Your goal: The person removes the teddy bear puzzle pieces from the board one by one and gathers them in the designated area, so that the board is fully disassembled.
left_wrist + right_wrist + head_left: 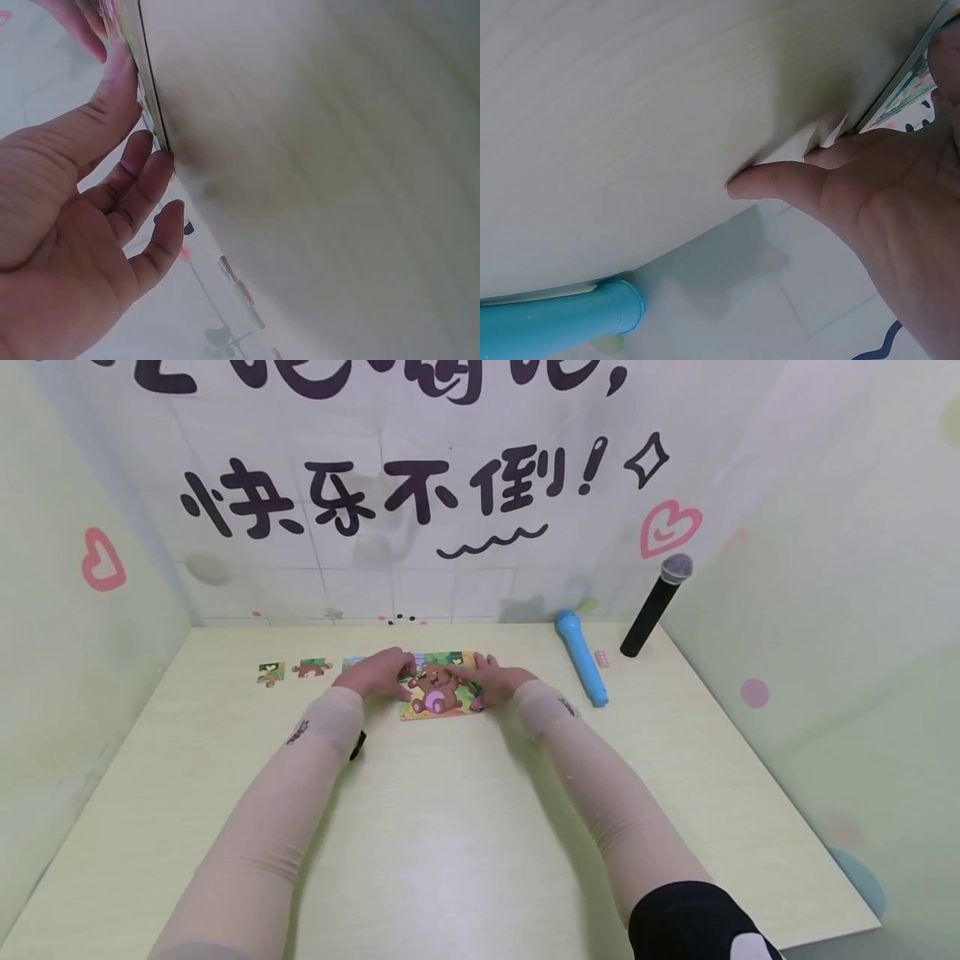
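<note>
A jigsaw puzzle [437,693] with a brown bear on it lies flat toward the back of the table, between both hands. My left hand [381,672] grips its left side. In the left wrist view, that hand's thumb [118,71] meets the puzzle's edge and the curled fingertips [161,166] sit at its corner. On the right side, my right hand [497,681] touches the puzzle with one finger reaching over the bear picture. The right wrist view shows its little finger [772,180] stretched out beside the puzzle, over the table.
Loose jigsaw pieces [311,667] lie left of the left hand, with another piece [271,673] further left. To the right are a blue toy microphone [582,657], a small pink block [602,658] and a black microphone [652,614]. A printed wall backdrop [420,585] borders the table's back.
</note>
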### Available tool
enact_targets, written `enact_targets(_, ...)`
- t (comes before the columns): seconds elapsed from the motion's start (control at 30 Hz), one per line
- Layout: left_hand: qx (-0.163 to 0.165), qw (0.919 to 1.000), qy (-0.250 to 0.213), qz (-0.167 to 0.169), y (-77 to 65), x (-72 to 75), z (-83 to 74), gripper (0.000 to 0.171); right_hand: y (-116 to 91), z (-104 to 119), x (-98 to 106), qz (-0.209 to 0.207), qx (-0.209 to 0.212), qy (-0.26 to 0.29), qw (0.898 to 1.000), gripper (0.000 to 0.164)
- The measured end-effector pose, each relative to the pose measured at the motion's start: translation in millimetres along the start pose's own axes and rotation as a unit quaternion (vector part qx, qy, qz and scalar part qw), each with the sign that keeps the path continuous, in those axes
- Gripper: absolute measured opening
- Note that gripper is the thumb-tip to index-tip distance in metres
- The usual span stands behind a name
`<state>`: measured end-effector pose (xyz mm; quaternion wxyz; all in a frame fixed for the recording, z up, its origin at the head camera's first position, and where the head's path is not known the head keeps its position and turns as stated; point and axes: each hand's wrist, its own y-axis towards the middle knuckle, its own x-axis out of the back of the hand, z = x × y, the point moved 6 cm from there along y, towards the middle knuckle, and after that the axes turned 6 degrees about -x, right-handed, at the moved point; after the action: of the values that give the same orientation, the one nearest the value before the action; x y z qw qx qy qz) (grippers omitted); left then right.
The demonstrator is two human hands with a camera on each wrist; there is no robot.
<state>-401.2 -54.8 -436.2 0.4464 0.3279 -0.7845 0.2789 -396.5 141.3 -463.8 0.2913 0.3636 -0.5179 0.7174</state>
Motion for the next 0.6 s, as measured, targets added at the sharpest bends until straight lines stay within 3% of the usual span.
enact_targets(0.23, 0.020, 0.9997, -0.011, 0.000, 0.4, -0.9, 0.1, 0.040, -1.4, -0.9, -2.5, 0.010, -0.013, 0.022, 1.000, 0.082)
enact_targets(0.6, 0.023, 0.9994, -0.023, 0.013, 4.8, -1.1, 3.1, 0.040, -6.4, 2.9, -1.2, 0.012, -0.007, 0.013, 1.000, 0.079)
